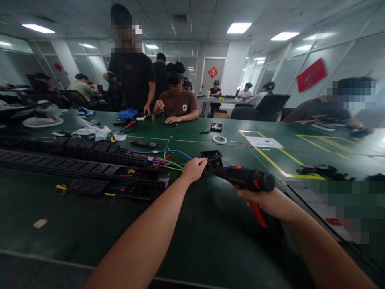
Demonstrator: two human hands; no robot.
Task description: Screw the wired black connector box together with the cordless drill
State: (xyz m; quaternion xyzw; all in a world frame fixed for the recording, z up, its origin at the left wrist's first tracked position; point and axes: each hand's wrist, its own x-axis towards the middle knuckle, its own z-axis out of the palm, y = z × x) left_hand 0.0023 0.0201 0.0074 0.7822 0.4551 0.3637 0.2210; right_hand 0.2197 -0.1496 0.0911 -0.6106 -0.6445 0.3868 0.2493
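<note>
In my right hand [263, 198] is a black and orange cordless drill [240, 176], held by its handle and pointing left. The drill's front end is close to a small black frame-like housing [211, 155]; whether the two touch I cannot tell. My left hand [195, 169] has its fingers closed on the near left side of this housing. Blue, green and red wires [168, 160] run from the left toward the housing. Beside my left forearm lie long black socket strips [60, 160] and a loose black socket block [88, 186].
A white tape roll [219, 139], a paper sheet [264, 142] and yellow tape lines [270, 162] are on the green table [192, 241]. A black pen-like screwdriver [145, 144] and a blue tray [128, 113] lie farther left. Across the table a person [179, 104] sits working.
</note>
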